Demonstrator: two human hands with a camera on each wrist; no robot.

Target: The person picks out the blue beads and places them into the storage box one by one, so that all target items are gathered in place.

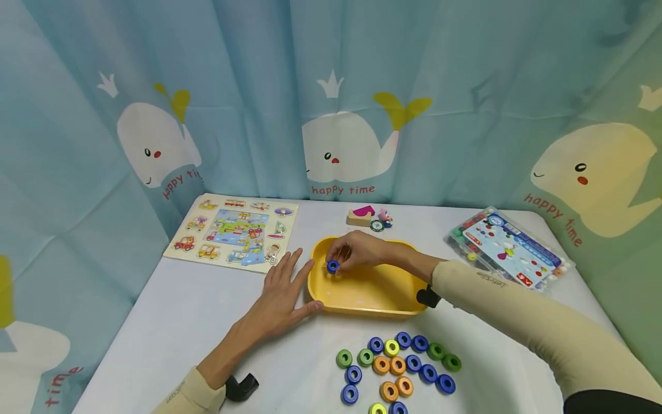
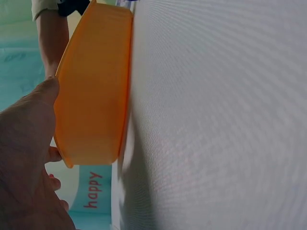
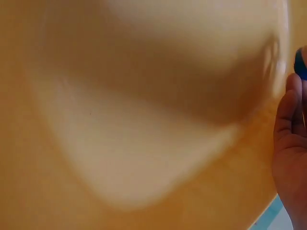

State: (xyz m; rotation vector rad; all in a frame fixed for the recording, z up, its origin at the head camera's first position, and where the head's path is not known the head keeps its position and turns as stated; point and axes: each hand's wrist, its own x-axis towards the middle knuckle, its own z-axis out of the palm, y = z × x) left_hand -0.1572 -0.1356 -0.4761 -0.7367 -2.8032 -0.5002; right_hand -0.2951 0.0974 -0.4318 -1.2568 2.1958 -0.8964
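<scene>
A small blue ring [image 1: 333, 266] is pinched between the thumb and fingers of my right hand [image 1: 362, 250], over the left part of a yellow tray [image 1: 369, 312]. At the right edge of the right wrist view, only part of the blue ring [image 3: 300, 64] shows beside the fingers. My left hand [image 1: 281, 296] has its fingers spread along the tray's left side. Its thumb touches the tray's rim, as the left wrist view shows with the tray's outer wall [image 2: 96, 86]. On the near table lie several blue rings [image 1: 427, 374], orange rings [image 1: 389, 391], green rings [image 1: 343, 359] and yellow rings [image 1: 391, 348].
A picture puzzle board [image 1: 240, 230] lies at the back left. Behind the tray are a wooden block [image 1: 359, 218], a round dark token [image 1: 377, 225] and a small figurine [image 1: 385, 217]. A clear bead box [image 1: 509, 247] sits at the back right, before a whale-print curtain [image 1: 248, 115].
</scene>
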